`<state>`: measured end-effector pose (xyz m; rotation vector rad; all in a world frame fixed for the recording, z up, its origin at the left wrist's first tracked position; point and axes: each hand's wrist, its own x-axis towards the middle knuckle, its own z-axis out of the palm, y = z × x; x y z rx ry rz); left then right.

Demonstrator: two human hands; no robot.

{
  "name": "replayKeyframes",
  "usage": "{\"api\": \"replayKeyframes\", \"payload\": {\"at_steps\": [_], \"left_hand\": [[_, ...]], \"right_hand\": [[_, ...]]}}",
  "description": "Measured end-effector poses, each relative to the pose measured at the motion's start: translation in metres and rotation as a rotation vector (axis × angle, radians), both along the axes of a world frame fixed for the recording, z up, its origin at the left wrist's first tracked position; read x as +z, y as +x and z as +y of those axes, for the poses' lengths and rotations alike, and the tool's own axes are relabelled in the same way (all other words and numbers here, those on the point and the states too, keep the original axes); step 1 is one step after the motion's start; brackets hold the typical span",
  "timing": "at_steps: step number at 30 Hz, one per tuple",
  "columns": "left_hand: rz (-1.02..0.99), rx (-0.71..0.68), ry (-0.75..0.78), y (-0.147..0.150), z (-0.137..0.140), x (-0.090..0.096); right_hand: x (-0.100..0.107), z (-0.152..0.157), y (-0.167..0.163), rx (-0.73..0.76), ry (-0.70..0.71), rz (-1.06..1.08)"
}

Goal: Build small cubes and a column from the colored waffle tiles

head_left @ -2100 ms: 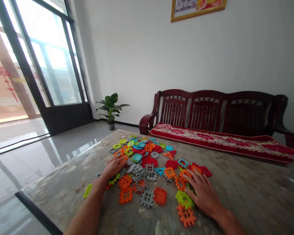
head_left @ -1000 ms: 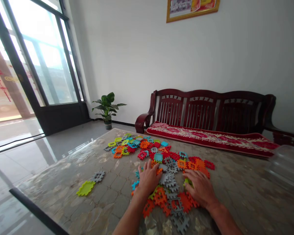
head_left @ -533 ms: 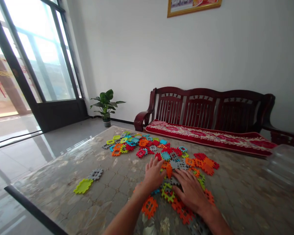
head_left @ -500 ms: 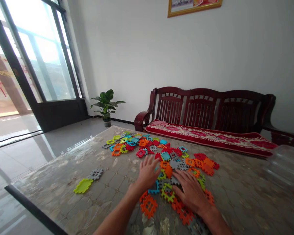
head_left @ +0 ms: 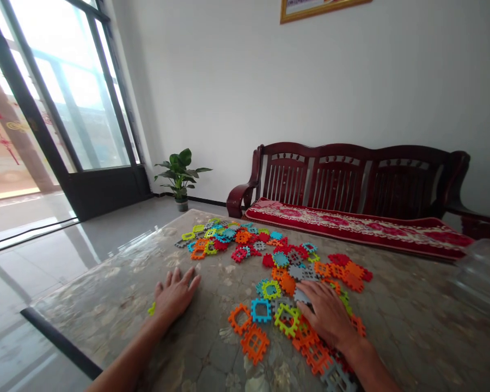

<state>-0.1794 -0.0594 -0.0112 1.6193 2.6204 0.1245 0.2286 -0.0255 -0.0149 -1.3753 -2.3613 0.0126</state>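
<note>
Many flat interlocking plastic tiles (head_left: pixel 283 264) in orange, red, grey, blue and green lie scattered over a marble-patterned table (head_left: pixel 396 332). My left hand (head_left: pixel 173 295) lies flat and spread on the table's left side, covering a green tile (head_left: pixel 151 309) whose edge peeks out beside it. My right hand (head_left: pixel 327 314) rests palm down on the near tiles, fingers apart, touching grey and orange pieces. Between the hands lie an orange frame tile (head_left: pixel 239 318), a blue one (head_left: pixel 261 309) and a green one (head_left: pixel 287 319).
A dark wooden bench (head_left: pixel 363 185) with a red cushion stands behind the table. A clear plastic container (head_left: pixel 482 275) sits at the table's right edge. A potted plant (head_left: pixel 181 175) stands by the glass door (head_left: pixel 61 114) at left. The table's near-left edge is close to my left arm.
My left hand has slid left out of the pile onto the green and grey tiles lying apart. My right hand stays on the near tiles. Several tiles are spread out flatter.
</note>
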Motion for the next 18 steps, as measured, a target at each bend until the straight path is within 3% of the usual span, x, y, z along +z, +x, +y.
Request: {"api": "replayKeyframes", "payload": {"at_steps": [6,12,15,18], "left_hand": [[-0.025,-0.359,0.079,0.092,0.01,-0.002],[-0.165,-0.556,0.103,0.179,0.015,-0.013],[-0.24,-0.62,0.118,0.208,0.023,-0.012],[-0.27,-0.696,0.165,0.219,0.046,0.001]], "right_hand": [[0.0,0.002,0.005,-0.035,-0.013,-0.001],[0.006,0.006,0.015,-0.083,-0.039,0.028],[0.01,0.013,0.031,-0.135,-0.039,0.102],[0.008,0.021,0.054,-0.213,-0.006,0.227]]}}
